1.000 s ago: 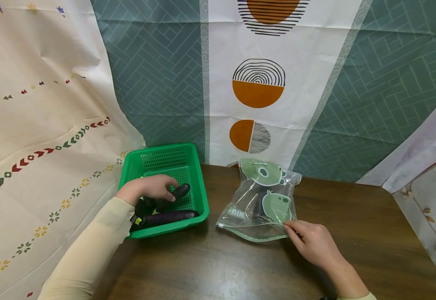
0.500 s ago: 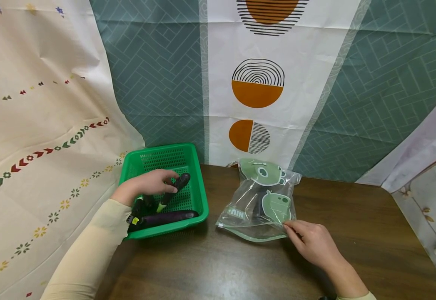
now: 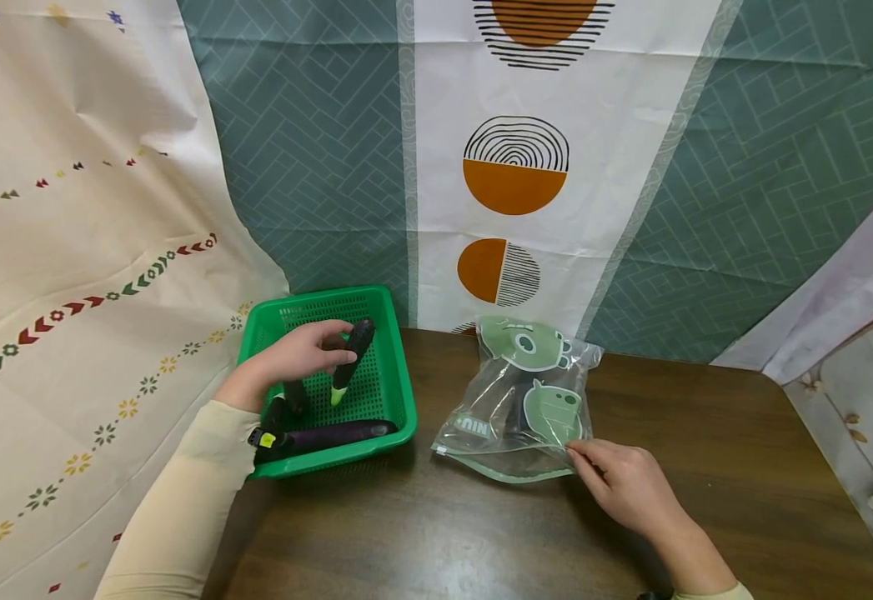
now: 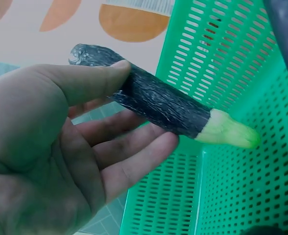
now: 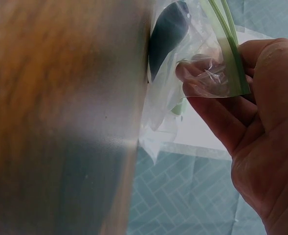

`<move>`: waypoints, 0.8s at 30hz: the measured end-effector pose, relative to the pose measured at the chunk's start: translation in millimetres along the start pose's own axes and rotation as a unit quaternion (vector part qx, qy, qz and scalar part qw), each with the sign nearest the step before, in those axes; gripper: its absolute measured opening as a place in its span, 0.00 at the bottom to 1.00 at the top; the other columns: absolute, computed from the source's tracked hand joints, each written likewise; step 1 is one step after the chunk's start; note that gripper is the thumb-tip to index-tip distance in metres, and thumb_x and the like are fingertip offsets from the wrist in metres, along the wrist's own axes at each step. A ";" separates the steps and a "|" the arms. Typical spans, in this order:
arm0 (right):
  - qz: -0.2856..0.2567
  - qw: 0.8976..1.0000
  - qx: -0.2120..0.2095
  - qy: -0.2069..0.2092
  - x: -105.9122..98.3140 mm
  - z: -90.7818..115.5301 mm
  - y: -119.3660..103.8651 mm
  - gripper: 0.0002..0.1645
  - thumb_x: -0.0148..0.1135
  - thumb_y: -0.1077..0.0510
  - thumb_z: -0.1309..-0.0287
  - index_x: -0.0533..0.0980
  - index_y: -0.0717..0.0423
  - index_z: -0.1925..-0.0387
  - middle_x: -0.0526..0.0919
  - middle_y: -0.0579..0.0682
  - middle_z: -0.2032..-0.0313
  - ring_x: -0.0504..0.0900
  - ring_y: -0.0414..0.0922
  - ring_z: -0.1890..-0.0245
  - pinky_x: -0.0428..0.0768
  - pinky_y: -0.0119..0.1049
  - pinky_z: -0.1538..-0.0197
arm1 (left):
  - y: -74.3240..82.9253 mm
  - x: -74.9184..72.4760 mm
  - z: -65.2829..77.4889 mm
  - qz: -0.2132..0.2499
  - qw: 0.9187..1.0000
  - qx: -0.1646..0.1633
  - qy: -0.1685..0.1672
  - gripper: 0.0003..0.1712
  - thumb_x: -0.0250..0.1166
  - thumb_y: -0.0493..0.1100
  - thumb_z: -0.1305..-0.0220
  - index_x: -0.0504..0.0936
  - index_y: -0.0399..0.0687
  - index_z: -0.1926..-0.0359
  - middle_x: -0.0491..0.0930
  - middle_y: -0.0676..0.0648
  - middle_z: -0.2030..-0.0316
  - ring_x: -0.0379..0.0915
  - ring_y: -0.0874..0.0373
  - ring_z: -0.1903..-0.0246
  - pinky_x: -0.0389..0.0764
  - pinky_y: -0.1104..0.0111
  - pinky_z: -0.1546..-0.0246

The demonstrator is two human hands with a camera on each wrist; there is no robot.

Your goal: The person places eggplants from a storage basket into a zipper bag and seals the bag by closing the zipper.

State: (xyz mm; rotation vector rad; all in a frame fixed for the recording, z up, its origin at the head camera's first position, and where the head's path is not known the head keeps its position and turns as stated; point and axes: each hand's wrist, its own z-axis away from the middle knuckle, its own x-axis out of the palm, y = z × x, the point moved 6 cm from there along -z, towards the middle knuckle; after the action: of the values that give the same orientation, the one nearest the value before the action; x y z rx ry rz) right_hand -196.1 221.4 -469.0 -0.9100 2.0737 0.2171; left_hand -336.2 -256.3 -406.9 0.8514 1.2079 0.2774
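Observation:
My left hand holds a short, dark, wrinkled eggplant with a pale green end, between thumb and fingers. It is tilted over the green basket, pale end downward. In the left wrist view the thumb lies along the eggplant. A long purple eggplant lies along the basket's near side, with other dark pieces partly hidden beneath the wrist. My right hand pinches the mouth edge of a clear zip bag with green cartoon prints. A dark object shows inside the bag.
The basket and bag stand on a brown wooden table. Behind them hangs a green and white patterned cloth. A cream printed cloth borders the left side, and a floral cloth the right.
My left hand has lifted the short eggplant from the other pieces and tipped it more upright, baring its pale green end. The right hand and the bag have stayed put.

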 end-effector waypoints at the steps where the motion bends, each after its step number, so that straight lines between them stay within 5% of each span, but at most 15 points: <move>1: 0.000 1.000 0.000 0.000 -0.1 0.0 0.1 0.13 0.82 0.66 0.46 0.92 0.53 0.58 0.94 0.43 0.64 0.91 0.38 0.68 0.89 0.41 0.66 | 0.4 -1.4 0.7 0.009 1.000 -0.002 0.005 0.39 0.66 0.47 0.16 0.63 0.34 0.16 0.79 0.28 0.30 0.90 0.47 0.52 0.85 0.40 0.41; 7: 0.001 1.000 -0.002 0.003 -0.8 -0.8 -0.1 0.13 0.82 0.66 0.46 0.92 0.53 0.58 0.94 0.43 0.63 0.92 0.39 0.67 0.90 0.41 0.66 | 2.3 -9.8 3.5 0.070 0.997 -0.004 0.040 0.43 0.66 0.49 0.16 0.58 0.36 0.13 0.77 0.27 0.29 0.90 0.43 0.50 0.86 0.44 0.40; 15: 0.002 1.000 -0.004 0.003 -1.1 -0.6 -0.4 0.14 0.81 0.67 0.46 0.92 0.53 0.58 0.94 0.44 0.63 0.92 0.39 0.67 0.89 0.42 0.66 | 5.4 -13.8 7.5 0.148 0.987 0.003 0.062 0.47 0.66 0.48 0.15 0.51 0.37 0.11 0.64 0.26 0.20 0.72 0.32 0.26 0.89 0.50 0.42; 19: 0.002 1.000 -0.005 0.005 -1.2 -0.3 -1.1 0.14 0.81 0.67 0.47 0.92 0.53 0.58 0.94 0.44 0.63 0.92 0.39 0.68 0.89 0.42 0.66 | 7.4 -14.6 9.0 0.183 0.981 0.006 0.070 0.47 0.64 0.47 0.14 0.49 0.37 0.11 0.59 0.26 0.18 0.69 0.30 0.25 0.90 0.53 0.43; 24: 0.001 1.000 -0.002 0.004 -0.9 -0.7 -2.4 0.14 0.81 0.67 0.47 0.92 0.53 0.58 0.94 0.44 0.63 0.92 0.39 0.68 0.89 0.42 0.66 | 14.7 -14.9 10.0 0.234 0.969 0.033 0.074 0.40 0.64 0.46 0.14 0.58 0.38 0.13 0.70 0.27 0.25 0.77 0.35 0.31 0.91 0.52 0.45</move>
State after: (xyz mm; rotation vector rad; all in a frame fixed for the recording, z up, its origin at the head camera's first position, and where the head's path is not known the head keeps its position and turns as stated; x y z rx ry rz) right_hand -194.6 219.8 -467.5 -0.9129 2.0813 0.2197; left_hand -329.0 -259.8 -385.1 1.1880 1.1472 0.6960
